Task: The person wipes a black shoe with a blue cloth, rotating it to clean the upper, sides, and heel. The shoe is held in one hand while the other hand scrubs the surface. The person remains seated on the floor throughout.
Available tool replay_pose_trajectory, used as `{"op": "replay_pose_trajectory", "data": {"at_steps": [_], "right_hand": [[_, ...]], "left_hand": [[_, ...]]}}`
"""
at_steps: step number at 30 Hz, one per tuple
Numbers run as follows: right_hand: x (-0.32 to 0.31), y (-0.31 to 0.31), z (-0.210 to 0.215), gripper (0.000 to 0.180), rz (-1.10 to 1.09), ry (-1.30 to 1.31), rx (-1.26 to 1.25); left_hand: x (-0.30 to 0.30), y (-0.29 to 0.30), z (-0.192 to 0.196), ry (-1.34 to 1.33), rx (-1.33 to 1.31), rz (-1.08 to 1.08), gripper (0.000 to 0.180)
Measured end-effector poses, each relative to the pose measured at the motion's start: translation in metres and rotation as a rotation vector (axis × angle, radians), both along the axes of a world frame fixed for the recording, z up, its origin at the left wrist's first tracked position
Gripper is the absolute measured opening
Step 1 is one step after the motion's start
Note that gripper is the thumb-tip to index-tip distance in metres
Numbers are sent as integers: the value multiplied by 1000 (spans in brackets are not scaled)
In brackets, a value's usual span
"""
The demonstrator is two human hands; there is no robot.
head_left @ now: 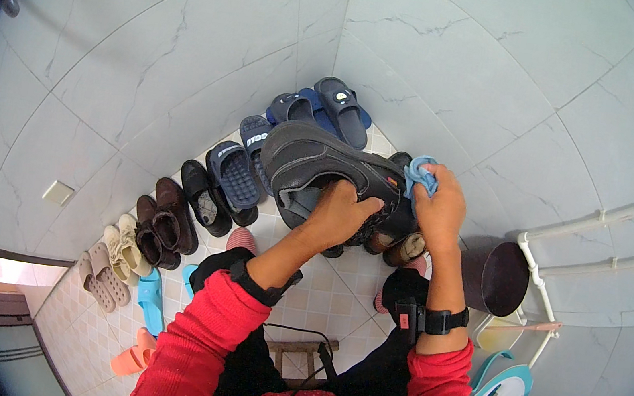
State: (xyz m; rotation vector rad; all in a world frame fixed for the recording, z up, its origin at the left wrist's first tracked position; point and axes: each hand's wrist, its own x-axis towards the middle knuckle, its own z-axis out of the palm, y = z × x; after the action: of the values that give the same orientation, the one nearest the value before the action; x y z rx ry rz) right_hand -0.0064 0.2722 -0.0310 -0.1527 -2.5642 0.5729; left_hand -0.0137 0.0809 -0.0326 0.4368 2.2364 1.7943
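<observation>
Head view: above the tiled floor [313, 283], the dark shoe [324, 149] lies lengthwise left to right, gripped at its opening by the left hand [339, 216]. Apart from it, the right hand [443, 208], nearer the shoe's right end, pinches a blue cloth [420, 172].

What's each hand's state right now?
Left hand: closed, holding a bulky black shoe by its opening.
Right hand: closed, holding a crumpled light-blue cloth against the shoe.
</observation>
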Motion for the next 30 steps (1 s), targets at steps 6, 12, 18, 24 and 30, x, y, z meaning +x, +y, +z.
{"op": "replay_pose_trajectory", "data": {"at_steps": [6,12,18,24,30], "right_hand": [[-3,-11,-1,24,263,-135,-452],[1,-6,1,24,129,-185,-96],[3,-1,3,27,63,-64,-92],[0,-8,-2,26,257,-99,-206],[3,-2,3,25,84,-185,-135]], "left_hand": [[-1,1,-7,30,-55,5,37],[-5,-3,-9,-11,-20,44,34],[-8,-3,-5,54,197,118,28],[-12,-5,-9,-40,193,93,28],[-13,-4,-8,-59,276,226,25]]}}
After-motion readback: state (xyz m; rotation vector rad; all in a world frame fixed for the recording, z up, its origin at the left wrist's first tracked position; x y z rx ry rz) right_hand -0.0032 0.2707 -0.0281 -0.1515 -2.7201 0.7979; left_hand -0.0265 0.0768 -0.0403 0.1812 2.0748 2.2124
